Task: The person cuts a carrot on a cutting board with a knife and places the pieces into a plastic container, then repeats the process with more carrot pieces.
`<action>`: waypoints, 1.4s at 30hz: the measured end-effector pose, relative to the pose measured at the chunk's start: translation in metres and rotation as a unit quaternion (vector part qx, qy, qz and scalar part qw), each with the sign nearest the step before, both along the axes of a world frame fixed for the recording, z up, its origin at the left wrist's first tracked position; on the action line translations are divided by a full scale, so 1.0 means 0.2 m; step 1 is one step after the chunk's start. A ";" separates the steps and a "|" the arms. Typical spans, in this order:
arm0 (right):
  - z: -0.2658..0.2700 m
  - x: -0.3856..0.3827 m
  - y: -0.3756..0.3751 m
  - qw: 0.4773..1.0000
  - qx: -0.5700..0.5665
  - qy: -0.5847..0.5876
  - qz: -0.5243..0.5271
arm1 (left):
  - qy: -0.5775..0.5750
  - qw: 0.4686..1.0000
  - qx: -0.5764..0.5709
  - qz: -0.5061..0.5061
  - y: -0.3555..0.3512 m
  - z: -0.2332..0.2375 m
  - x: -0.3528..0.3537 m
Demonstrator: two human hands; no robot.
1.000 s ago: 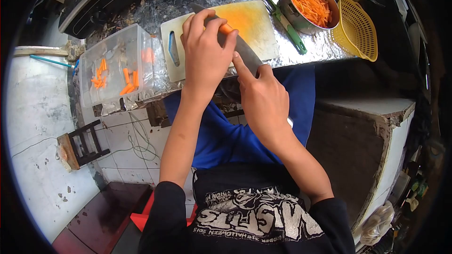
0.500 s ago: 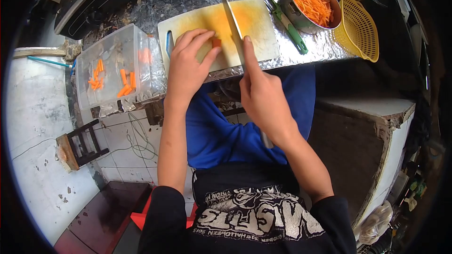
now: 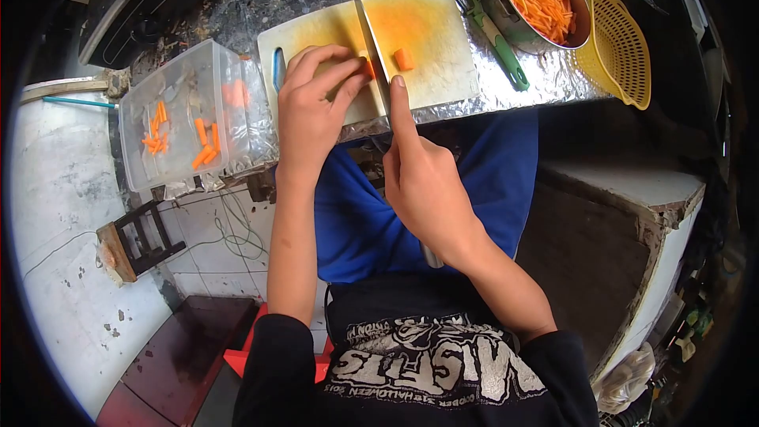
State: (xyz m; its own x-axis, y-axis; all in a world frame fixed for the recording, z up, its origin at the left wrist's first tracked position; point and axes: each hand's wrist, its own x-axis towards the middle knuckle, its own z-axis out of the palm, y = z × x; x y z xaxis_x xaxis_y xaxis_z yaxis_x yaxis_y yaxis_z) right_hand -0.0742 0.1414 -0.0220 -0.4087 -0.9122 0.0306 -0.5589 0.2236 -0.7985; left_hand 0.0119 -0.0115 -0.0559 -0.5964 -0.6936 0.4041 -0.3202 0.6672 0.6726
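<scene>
My left hand presses a piece of carrot onto the white, orange-stained cutting board; only the piece's right end shows past my fingers. My right hand grips a large knife, index finger stretched along the blade's spine. The blade stands on the board right beside my left fingertips. A small cut carrot slice lies on the board just right of the blade.
A clear plastic tub with several carrot sticks sits left of the board. A metal pot of shredded carrot, a green-handled peeler and a yellow colander lie to the right on the foil-covered counter.
The carrot went from being held up against the knife to lying on the board. The blade came down through it, and a slice now lies to the right.
</scene>
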 end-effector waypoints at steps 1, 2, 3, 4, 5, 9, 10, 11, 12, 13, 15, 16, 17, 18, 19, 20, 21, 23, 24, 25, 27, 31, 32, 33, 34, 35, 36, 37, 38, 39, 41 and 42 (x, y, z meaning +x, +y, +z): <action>0.00 0.01 0.00 1.000 0.003 -0.002 0.000 | -0.008 1.000 -0.003 -0.002 0.00 0.00 0.00; 0.00 0.01 0.00 1.000 0.008 0.003 -0.002 | -0.015 1.000 -0.007 -0.005 0.00 0.00 0.00; 0.00 0.01 0.00 1.000 0.013 0.007 -0.003 | -0.017 1.000 -0.004 -0.006 0.00 0.00 0.00; 0.01 0.01 0.00 1.000 0.015 0.005 -0.003 | -0.018 1.000 -0.007 -0.005 0.00 0.00 0.00; 0.01 0.00 0.00 1.000 0.019 0.001 -0.001 | -0.019 1.000 -0.009 -0.004 0.00 0.00 0.00; 0.02 -0.01 0.00 1.000 0.026 -0.002 0.011 | -0.021 1.000 -0.005 -0.006 -0.01 0.00 0.00; 0.02 -0.02 -0.01 0.999 0.029 -0.005 0.014 | -0.019 1.000 0.001 -0.008 -0.01 0.01 -0.01; 0.01 -0.03 -0.03 0.999 0.032 -0.006 0.016 | -0.017 1.000 0.007 -0.012 -0.01 0.01 -0.01; 0.00 -0.04 -0.04 0.999 0.035 -0.007 0.018 | -0.021 1.000 0.010 -0.010 -0.01 0.01 0.00; 0.00 -0.05 -0.07 0.999 0.034 -0.009 0.021 | -0.023 1.000 0.009 -0.009 -0.01 0.01 0.00; 0.00 -0.05 -0.11 0.999 0.038 0.023 0.022 | -0.027 1.000 0.004 -0.007 -0.01 0.01 0.00; -0.01 -0.06 -0.13 0.999 0.035 0.023 0.022 | -0.023 1.000 0.020 -0.006 -0.01 0.01 0.00; -0.02 -0.08 -0.16 0.999 0.008 0.025 0.022 | -0.016 0.999 0.034 -0.005 -0.02 0.02 0.00; -0.03 -0.09 -0.17 0.999 -0.017 0.027 0.022 | -0.014 0.999 0.032 -0.005 -0.02 0.02 -0.01; -0.02 -0.10 -0.17 0.999 -0.017 0.027 0.023 | -0.014 1.000 0.026 -0.004 -0.02 0.01 -0.01; -0.01 -0.11 -0.16 0.999 -0.023 0.024 0.022 | -0.015 1.000 0.021 -0.001 -0.02 0.00 0.00; 0.01 -0.11 -0.16 0.999 -0.028 0.020 0.021 | -0.017 1.000 0.023 0.003 -0.01 0.00 0.01; 0.02 -0.09 -0.14 0.999 -0.021 0.006 0.026 | -0.011 1.000 0.023 0.008 -0.01 0.00 0.00; 0.01 -0.07 -0.13 0.999 -0.031 0.005 0.025 | -0.010 1.000 0.023 0.009 -0.02 0.00 0.01; 0.01 -0.06 -0.12 0.999 -0.041 0.004 0.024 | -0.012 1.000 0.019 0.004 -0.02 0.00 0.01; 0.01 -0.05 -0.12 0.999 -0.031 0.010 0.023 | -0.014 1.000 0.016 0.002 -0.02 -0.01 0.02; -0.01 -0.04 -0.12 0.999 -0.023 0.033 0.016 | -0.016 1.000 0.006 -0.006 -0.03 -0.01 0.02; 0.00 -0.04 -0.12 0.999 -0.022 0.034 0.018 | -0.029 1.000 -0.005 -0.005 -0.03 -0.01 0.02; 0.01 -0.04 -0.12 0.999 -0.014 0.026 0.019 | -0.030 1.000 -0.003 -0.005 -0.02 -0.01 0.03; 0.01 -0.05 -0.12 1.000 -0.006 0.020 0.020 | -0.026 1.000 -0.004 -0.006 -0.02 0.00 0.02; 0.02 -0.05 -0.12 1.000 -0.006 0.019 0.021 | -0.021 1.000 -0.005 -0.007 -0.03 0.00 0.02; 0.02 -0.05 -0.12 0.999 -0.003 0.026 0.021 | -0.022 1.000 -0.003 -0.004 -0.03 -0.01 0.02; 0.02 -0.04 -0.11 0.999 0.002 0.033 0.021 | -0.012 1.000 -0.002 -0.006 -0.03 -0.01 0.02; 0.03 -0.05 -0.12 0.999 0.004 0.032 0.024 | -0.003 1.000 -0.001 -0.008 -0.03 -0.01 0.02; 0.03 -0.05 -0.12 0.999 0.007 0.029 0.024 | -0.004 1.000 0.002 -0.006 -0.03 -0.02 0.02; 0.02 -0.05 -0.14 0.999 0.011 0.024 0.025 | 0.000 1.000 0.006 -0.016 -0.03 -0.02 0.02; 0.01 -0.06 -0.15 0.999 0.001 0.032 0.034 | -0.002 1.000 0.008 -0.015 -0.03 -0.02 0.03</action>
State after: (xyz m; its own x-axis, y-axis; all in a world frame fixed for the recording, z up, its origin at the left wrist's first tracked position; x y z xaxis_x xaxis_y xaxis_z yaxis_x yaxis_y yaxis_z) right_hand -0.0864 0.1112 -0.0201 -0.3424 -0.9381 0.0517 -0.6222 0.1851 -0.7606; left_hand 0.0170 -0.0167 -0.0595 -0.6192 -0.6815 0.3901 -0.3034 0.6658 0.6816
